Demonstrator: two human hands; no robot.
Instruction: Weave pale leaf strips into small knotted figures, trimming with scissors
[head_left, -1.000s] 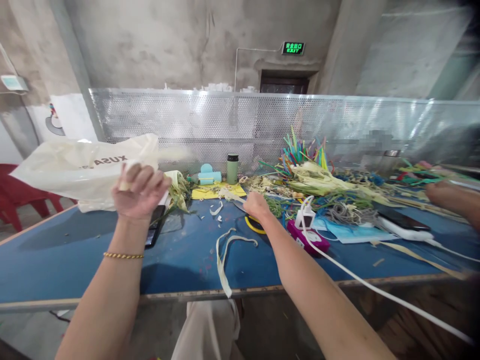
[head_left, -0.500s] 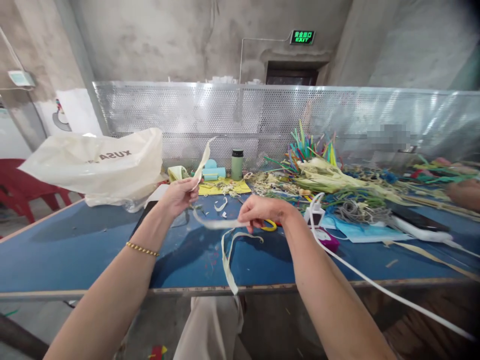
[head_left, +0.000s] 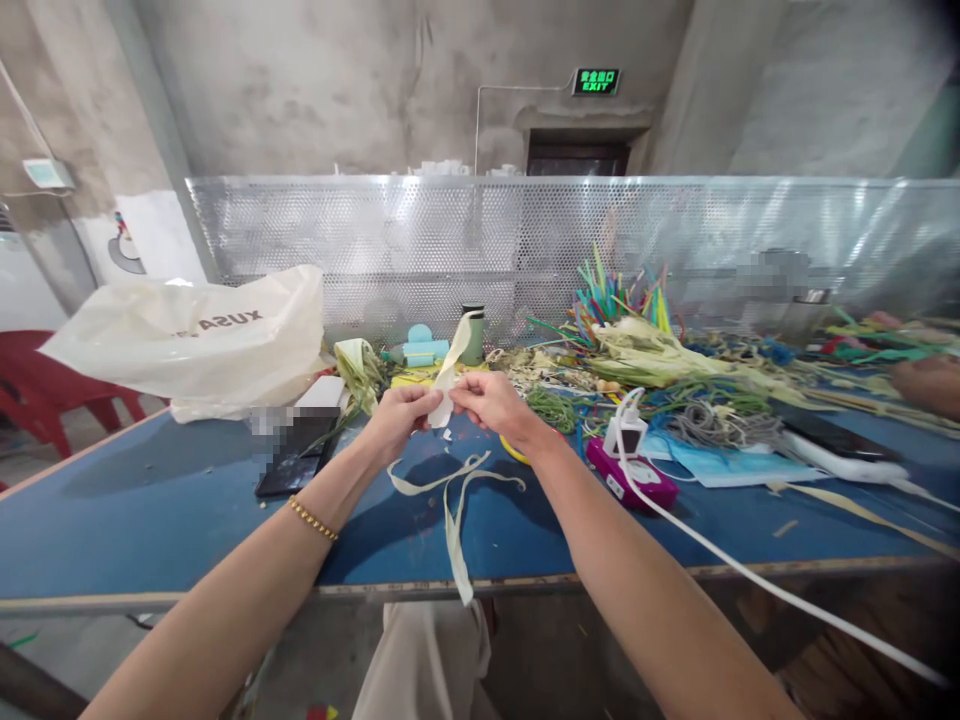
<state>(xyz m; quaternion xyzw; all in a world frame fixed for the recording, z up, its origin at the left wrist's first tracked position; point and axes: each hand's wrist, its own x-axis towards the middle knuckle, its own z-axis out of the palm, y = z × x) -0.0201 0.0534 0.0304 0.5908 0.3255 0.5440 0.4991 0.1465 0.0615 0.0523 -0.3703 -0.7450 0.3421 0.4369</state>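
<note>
Moved: my left hand [head_left: 396, 418] and my right hand [head_left: 495, 405] are closer together than half a second ago, and the thin strip [head_left: 415, 489] that hung from my right fingers now lies on the desk [head_left: 165, 530].
White bag [head_left: 225, 335]: slumped at the desk's left, well apart from my hands.
Dark device [head_left: 304, 465]: flat on the desk, left of my left hand, partly blurred out.
Left fingers: closed, thumb on top, pinching the pale husk [head_left: 457, 352] near its lower end.
Pale husk: up off the desk between my hands, its top curling up in front of the green bottle [head_left: 474, 345]. I judge it very light, thin and soft, apt to split lengthwise; best pinched flat and low, close to the edge being worked, without a hard tug.
Strips: the thin strip crosses a forked strip [head_left: 454, 550] below my hands, whose tip hangs over the desk's front edge.
Right fingers: closed, pinching the husk's right edge, just beside my left fingers.
Yellow handle [head_left: 514, 449]: partly hidden under my right wrist.
Purple socket block [head_left: 630, 482]: right of my forearm, white charger on it.
</note>
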